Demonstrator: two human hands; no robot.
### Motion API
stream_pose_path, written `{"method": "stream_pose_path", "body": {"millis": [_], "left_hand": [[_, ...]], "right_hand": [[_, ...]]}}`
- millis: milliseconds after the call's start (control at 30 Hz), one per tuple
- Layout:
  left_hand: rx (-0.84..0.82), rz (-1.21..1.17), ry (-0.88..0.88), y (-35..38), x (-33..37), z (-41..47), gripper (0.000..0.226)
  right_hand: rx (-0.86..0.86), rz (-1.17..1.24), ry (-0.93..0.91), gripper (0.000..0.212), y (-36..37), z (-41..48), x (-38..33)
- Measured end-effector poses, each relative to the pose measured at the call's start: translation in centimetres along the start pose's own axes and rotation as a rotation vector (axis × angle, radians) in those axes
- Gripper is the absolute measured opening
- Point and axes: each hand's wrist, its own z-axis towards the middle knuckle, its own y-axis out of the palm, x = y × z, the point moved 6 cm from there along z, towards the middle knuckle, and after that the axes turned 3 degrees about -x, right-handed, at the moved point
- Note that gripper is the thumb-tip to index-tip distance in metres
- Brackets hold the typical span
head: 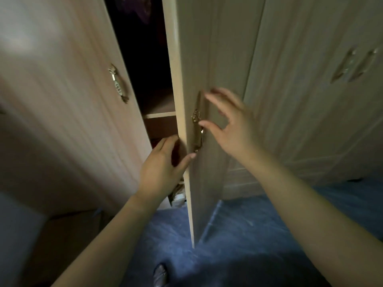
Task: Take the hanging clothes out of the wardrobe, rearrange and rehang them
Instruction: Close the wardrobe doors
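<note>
I find the hanging clothes [143, 9] only as a dark purplish shape at the top centre of the frame, deep in the unlit wardrobe interior [149, 65]; their number and their hangers cannot be made out. I judge them soft, light and limp, likely to slide off a hanger if tugged by the cloth, so I would take hold at the hanger hook or neck, not the fabric. Access is not yet sufficient: the gap between the doors is narrow. The right door [194, 59] stands edge-on at centre frame, partly open. My left hand [161, 166], lower centre, curls its fingers round that door's free edge, thumb lying on the outer face, so it pinches the door edge. My right hand [230, 125], centre right, is spread, thumb and fingers apart, at the gold handle [198, 131]; the thumb tip is at the handle, but I cannot tell whether it touches. The left door [62, 100] fills the left of the frame and carries its own handle [118, 83]. A shelf [159, 111] shows inside, below the clothes. Blue flooring [238, 235] lies at the bottom.
</note>
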Motion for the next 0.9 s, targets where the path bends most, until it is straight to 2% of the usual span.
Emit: {"method": "stream_pose_path", "body": {"millis": [100, 167, 233, 300, 400, 500, 600, 767, 900], "left_hand": [[0.082, -0.028, -0.051, -1.3, -2.6, 2.3, 0.031], [0.126, -0.014, -0.063, -2.0, -4.8, 3.7, 0.024], [0.186, 0.008, -0.063, -2.9, -6.9, 5.2, 0.03], [0.254, 0.029, -0.052, -3.9, -8.8, 6.9, 0.047], [0.333, 0.118, -0.003, -5.4, -11.1, 10.1, 0.072], [0.36, 0.183, 0.116, -6.4, -13.0, 13.4, 0.084], [0.354, 0.159, 0.239, -7.4, -14.6, 16.2, 0.082], [0.41, 0.208, 0.471, -8.7, -14.6, 20.3, 0.058], [0.373, 0.406, 0.438, -7.1, -15.9, 23.7, 0.066]], "right_hand": [[-0.087, -0.013, -0.019, 0.075, 3.0, 3.5, 0.9], [-0.078, -0.043, -0.061, 0.08, 4.8, 5.3, 1.7], [-0.062, -0.126, -0.115, 0.081, 6.7, 6.9, 2.3], [-0.058, -0.21, -0.164, 0.084, 9.0, 8.2, 2.9], [-0.045, -0.274, -0.136, 0.09, 12.4, 10.4, 4.0], [0.004, -0.326, -0.107, 0.093, 15.1, 12.3, 5.2], [0.062, -0.351, -0.095, 0.091, 16.8, 13.9, 5.9], [0.117, -0.421, -0.035, 0.09, 18.9, 16.3, 6.6], [0.152, -0.5, 0.014, 0.09, 20.1, 17.7, 7.5]]}}
